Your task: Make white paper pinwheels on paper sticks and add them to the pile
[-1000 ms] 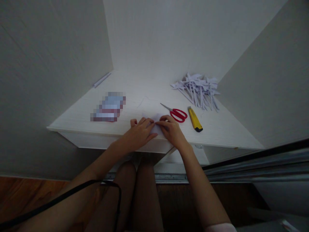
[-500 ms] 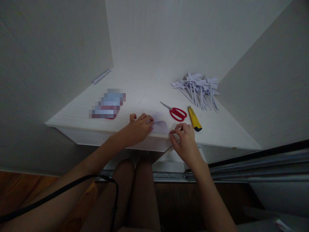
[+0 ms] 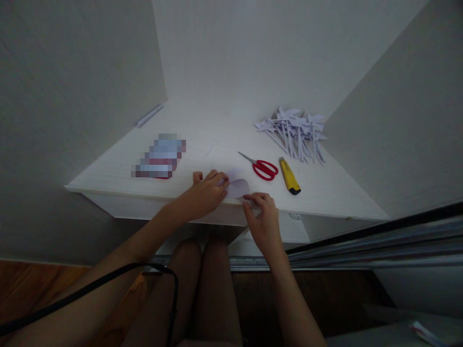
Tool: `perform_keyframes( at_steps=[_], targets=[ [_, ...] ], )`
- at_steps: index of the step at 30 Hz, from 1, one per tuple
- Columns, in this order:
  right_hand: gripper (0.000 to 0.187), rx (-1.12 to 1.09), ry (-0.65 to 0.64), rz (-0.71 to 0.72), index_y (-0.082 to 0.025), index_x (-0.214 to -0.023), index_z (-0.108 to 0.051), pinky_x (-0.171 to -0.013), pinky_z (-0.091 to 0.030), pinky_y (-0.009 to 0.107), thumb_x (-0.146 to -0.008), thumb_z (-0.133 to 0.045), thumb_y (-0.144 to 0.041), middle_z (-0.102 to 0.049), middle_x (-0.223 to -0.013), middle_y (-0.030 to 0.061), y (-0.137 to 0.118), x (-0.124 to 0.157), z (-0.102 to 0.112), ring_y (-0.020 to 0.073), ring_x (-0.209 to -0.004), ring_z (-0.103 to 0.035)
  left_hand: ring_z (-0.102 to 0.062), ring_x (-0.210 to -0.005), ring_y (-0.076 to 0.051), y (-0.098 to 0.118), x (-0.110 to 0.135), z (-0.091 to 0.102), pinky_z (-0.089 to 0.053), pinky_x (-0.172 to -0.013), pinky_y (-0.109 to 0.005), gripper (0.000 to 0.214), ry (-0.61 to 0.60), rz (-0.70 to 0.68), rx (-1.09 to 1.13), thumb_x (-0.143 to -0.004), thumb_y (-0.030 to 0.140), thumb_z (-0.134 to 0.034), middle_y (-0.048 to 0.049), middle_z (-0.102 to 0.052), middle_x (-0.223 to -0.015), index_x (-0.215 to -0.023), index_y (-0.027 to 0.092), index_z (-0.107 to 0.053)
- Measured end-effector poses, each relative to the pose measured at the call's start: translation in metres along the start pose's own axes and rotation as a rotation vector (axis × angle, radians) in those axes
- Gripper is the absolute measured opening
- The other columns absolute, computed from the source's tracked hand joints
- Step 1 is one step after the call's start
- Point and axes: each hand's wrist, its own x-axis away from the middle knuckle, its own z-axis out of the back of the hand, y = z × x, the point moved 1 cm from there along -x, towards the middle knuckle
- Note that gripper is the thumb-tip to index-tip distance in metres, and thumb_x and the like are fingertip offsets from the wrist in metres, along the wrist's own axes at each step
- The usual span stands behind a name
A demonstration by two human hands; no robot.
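My left hand [image 3: 209, 191] is closed on the left part of a small white piece of paper [image 3: 238, 188] at the shelf's front edge. The paper bends up in a curved fold, and its left end is hidden under my fingers. At the paper's lower right corner, my right hand [image 3: 263, 215] has thumb and index finger curled in a pinch on its edge. Red-handled scissors [image 3: 265, 169] lie just beyond my right hand, blades pointing away to the left. A yellow box cutter [image 3: 290, 176] rests to their right.
Several white paper pinwheels on rolled paper sticks [image 3: 298, 127] are heaped at the back right of the white shelf [image 3: 202, 127]. Rolled paper sticks [image 3: 149, 116] lie along the left wall. A blurred-out flat item [image 3: 159, 158] is at the left. Walls enclose the sides and back.
My right hand has moved left, from beside the paper to its lower right corner. My left hand stays on the paper. The view has shifted slightly.
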Motion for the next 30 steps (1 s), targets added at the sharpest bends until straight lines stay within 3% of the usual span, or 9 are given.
perform_keyframes(
  at_steps=[3, 7, 11, 13, 20, 25, 30],
  targets=[
    [0.021, -0.028, -0.013, 0.019, -0.017, -0.096, -0.063, -0.079, -0.041, 0.042, -0.08, -0.05, -0.019, -0.059, -0.092, 0.0099, -0.006, 0.0, -0.001, 0.0228, -0.085, -0.054, -0.044, -0.105, -0.026, 0.0, 0.0, 0.001, -0.031, -0.071, -0.04, 0.03, -0.008, -0.003, 0.016, -0.091, 0.02, -0.031, -0.0126, -0.051, -0.118, -0.11, 0.013, -0.052],
    [0.025, 0.111, -0.027, 0.111, -0.019, -0.101, -0.062, -0.075, -0.039, 0.043, -0.081, -0.046, -0.016, -0.058, -0.088, 0.0099, -0.013, 0.0, -0.004, 0.0236, -0.083, -0.051, -0.045, -0.104, -0.026, -0.001, 0.001, 0.002, -0.031, -0.071, -0.04, 0.031, -0.004, -0.011, 0.032, -0.091, 0.02, -0.031, -0.0134, -0.051, -0.118, -0.11, 0.013, -0.053],
    [0.025, 0.286, 0.046, 0.158, -0.018, -0.098, -0.064, -0.07, -0.038, 0.043, -0.08, -0.047, -0.015, -0.052, -0.086, 0.0121, -0.013, -0.004, -0.009, 0.0254, -0.083, -0.046, -0.045, -0.103, -0.025, -0.003, 0.001, 0.002, -0.032, -0.072, -0.039, 0.031, 0.013, -0.016, 0.05, -0.09, 0.021, -0.031, -0.0133, -0.051, -0.118, -0.111, 0.014, -0.053],
    [0.025, 0.259, 0.059, 0.172, -0.02, -0.096, -0.065, -0.07, -0.039, 0.042, -0.08, -0.046, -0.014, -0.052, -0.087, 0.0116, -0.009, -0.009, -0.01, 0.0246, -0.083, -0.045, -0.046, -0.103, -0.025, -0.003, 0.001, 0.001, -0.032, -0.073, -0.039, 0.031, 0.007, -0.013, 0.062, -0.09, 0.02, -0.032, -0.013, -0.051, -0.119, -0.111, 0.014, -0.053],
    [0.035, 0.078, -0.158, 0.227, -0.017, -0.113, -0.054, -0.077, -0.042, 0.038, -0.079, -0.046, -0.011, -0.058, -0.092, 0.009, 0.005, -0.031, -0.002, 0.0205, -0.081, -0.052, -0.046, -0.102, -0.024, -0.007, 0.002, -0.002, -0.031, -0.073, -0.038, 0.031, 0.034, -0.023, 0.087, -0.09, 0.021, -0.032, -0.0121, -0.052, -0.118, -0.111, 0.015, -0.054],
    [0.016, 0.089, -0.234, 0.306, -0.017, -0.087, -0.062, -0.077, -0.041, 0.036, -0.079, -0.049, -0.011, -0.059, -0.084, 0.0067, 0.008, -0.041, 0.009, 0.0202, -0.082, -0.053, -0.045, -0.103, -0.024, -0.01, 0.003, -0.007, -0.031, -0.075, -0.039, 0.031, 0.049, -0.032, 0.085, -0.091, 0.021, -0.031, -0.0125, -0.052, -0.118, -0.111, 0.014, -0.054],
    [0.01, 0.073, -0.288, 0.479, -0.022, -0.081, -0.062, -0.089, -0.035, 0.042, -0.079, -0.054, -0.018, -0.057, -0.102, 0.0052, 0.008, -0.058, 0.014, 0.0219, -0.101, -0.049, -0.045, -0.102, -0.023, -0.013, 0.001, -0.01, -0.032, -0.076, -0.037, 0.031, 0.046, -0.059, 0.077, -0.091, 0.02, -0.031, -0.012, -0.052, -0.117, -0.111, 0.015, -0.054]
  ],
)
